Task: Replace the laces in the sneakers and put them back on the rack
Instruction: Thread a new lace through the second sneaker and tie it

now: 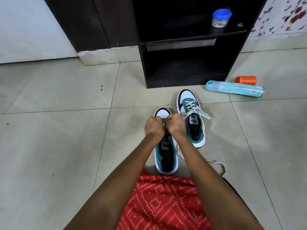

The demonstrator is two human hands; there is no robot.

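Tiled floor (66, 130), left hand (153, 126), right hand (176, 124), both gripping sneaker (166, 157) lace (181, 154)

Teal, white and black on the near sneaker (166, 156) at 6 o'clock and the far sneaker (191, 117) at 1 o'clock of it. Off-white on the tied laces (197, 112) and the loose lace (217, 165) at 4 o'clock. Black rack (232, 52). Blue lid on a clear jar (221, 18). Pale turquoise bottle (234, 88), orange container (245, 80) at 2 o'clock. Red cloth (162, 203) with white dotted diamonds. Pale grey floor (49, 130) tiles with dark specks. Red and grey flowers on the white wall (282, 15).
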